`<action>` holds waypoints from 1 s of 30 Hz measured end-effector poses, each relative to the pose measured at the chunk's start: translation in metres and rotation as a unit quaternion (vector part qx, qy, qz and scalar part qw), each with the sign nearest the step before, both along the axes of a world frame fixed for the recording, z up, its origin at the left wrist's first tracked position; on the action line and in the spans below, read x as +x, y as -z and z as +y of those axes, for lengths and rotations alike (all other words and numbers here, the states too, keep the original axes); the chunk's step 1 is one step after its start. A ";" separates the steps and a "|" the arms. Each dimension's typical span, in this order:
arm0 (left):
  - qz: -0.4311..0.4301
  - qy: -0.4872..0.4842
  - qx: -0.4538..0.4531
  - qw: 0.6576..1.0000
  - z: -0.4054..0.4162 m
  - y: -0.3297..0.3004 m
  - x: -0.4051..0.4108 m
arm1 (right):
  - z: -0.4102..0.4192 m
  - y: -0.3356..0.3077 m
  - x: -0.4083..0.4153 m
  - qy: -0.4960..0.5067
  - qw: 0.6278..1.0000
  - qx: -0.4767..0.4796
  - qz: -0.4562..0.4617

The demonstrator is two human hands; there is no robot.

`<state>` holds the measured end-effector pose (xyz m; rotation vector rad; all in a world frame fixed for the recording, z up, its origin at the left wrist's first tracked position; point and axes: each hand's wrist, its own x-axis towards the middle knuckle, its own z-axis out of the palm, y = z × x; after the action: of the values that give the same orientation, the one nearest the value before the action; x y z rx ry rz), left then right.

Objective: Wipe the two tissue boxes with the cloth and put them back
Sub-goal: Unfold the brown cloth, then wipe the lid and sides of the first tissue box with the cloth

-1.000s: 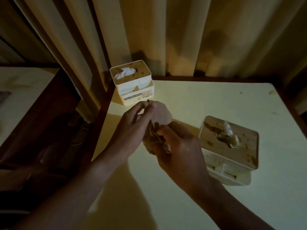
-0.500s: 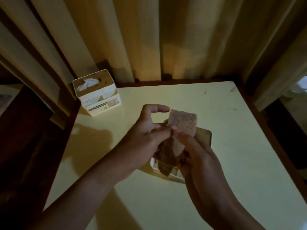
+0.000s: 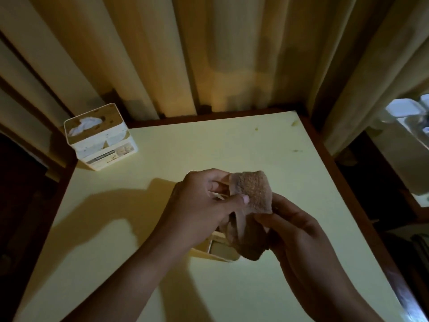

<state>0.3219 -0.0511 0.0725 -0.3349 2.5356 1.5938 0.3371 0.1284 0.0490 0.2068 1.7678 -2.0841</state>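
A brown cloth [image 3: 251, 194] is held up over the middle of the pale table [image 3: 130, 228]. My left hand [image 3: 204, 203] pinches its left side with thumb and fingers. My right hand [image 3: 294, 231] grips its lower right part. One white tissue box [image 3: 102, 138] with a wooden lid and a tissue poking out stands at the table's far left corner. The second tissue box [image 3: 218, 248] sits on the table right below my hands; only its near bottom edge shows, the rest is hidden by hands and cloth.
Curtains [image 3: 220, 54] hang close behind the table's far edge. The table has a dark wooden rim [image 3: 343, 182]. To the right, past the rim, lies a lit ledge with pale containers [image 3: 406, 110]. Dark floor and furniture lie to the left.
The view has swung right, so the near tissue box went from the right to under my hands. Both hands have unfolded and turned the cloth between them.
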 end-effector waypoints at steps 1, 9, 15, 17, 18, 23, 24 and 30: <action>0.000 0.000 0.003 1.000 0.003 -0.002 0.000 | 0.000 0.003 0.000 0.014 1.000 0.013 0.011; -0.119 -0.127 0.218 0.960 0.034 0.005 -0.007 | -0.008 0.036 0.022 0.036 0.920 0.252 0.298; -0.188 -0.127 0.384 0.895 0.040 0.009 -0.016 | -0.014 0.056 0.014 0.028 0.851 0.377 0.364; -0.165 -0.123 0.352 0.913 0.039 0.009 -0.017 | -0.012 0.053 0.009 0.075 0.903 0.290 0.309; -0.135 -0.105 0.305 0.937 0.035 0.009 -0.017 | -0.011 0.047 0.007 0.085 0.933 0.237 0.256; 0.160 -0.009 -0.176 0.971 -0.002 0.026 -0.012 | 0.003 0.029 -0.008 0.177 0.981 0.041 0.065; 0.194 0.015 -0.229 0.954 -0.010 0.033 -0.011 | 0.005 0.030 -0.010 0.181 0.982 0.022 0.057; 0.215 0.176 -0.377 0.883 -0.041 0.092 -0.003 | -0.011 0.051 -0.014 0.030 0.928 0.223 0.298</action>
<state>0.3191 -0.0920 -0.0198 0.4584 3.2114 0.5334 0.3228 0.1177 -0.0024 -0.2927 2.6150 -1.8675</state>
